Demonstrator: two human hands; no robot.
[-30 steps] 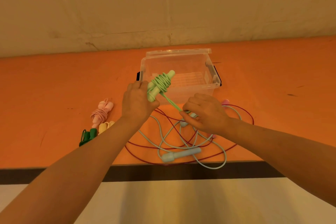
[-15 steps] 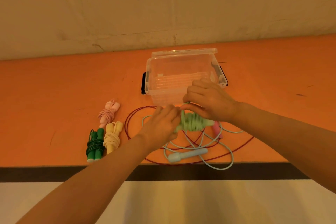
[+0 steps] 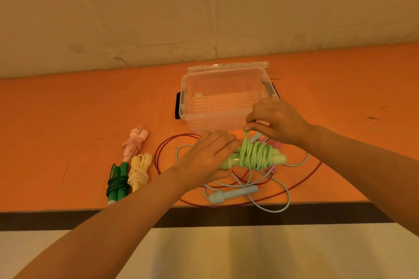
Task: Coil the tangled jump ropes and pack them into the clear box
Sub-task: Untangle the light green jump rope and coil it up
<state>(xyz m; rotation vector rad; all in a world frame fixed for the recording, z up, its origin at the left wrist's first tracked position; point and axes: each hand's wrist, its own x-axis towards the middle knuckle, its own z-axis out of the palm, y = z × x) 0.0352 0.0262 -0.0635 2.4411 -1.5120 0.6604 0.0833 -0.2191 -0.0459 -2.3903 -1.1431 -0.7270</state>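
Here, near the orange desk's front edge, left hand (image 3: 204, 156) grips the pale-green wound jump rope (image 3: 256, 156) by its handles, right hand (image 3: 275, 120) pinching a loop; cord likely light, springy.

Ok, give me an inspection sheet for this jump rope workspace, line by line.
Surface: orange table, scuffed.
Job's things: light green rope nearly coiled; clear box open, holds no ropes; blue rope and red rope tangled.
Clutter: pink, yellow, dark green coiled ropes beside the box.
Grippers: left hand grips the green handles; right hand pinches a green loop.
Cables: nothing seen.
Surroundings: pale wall.
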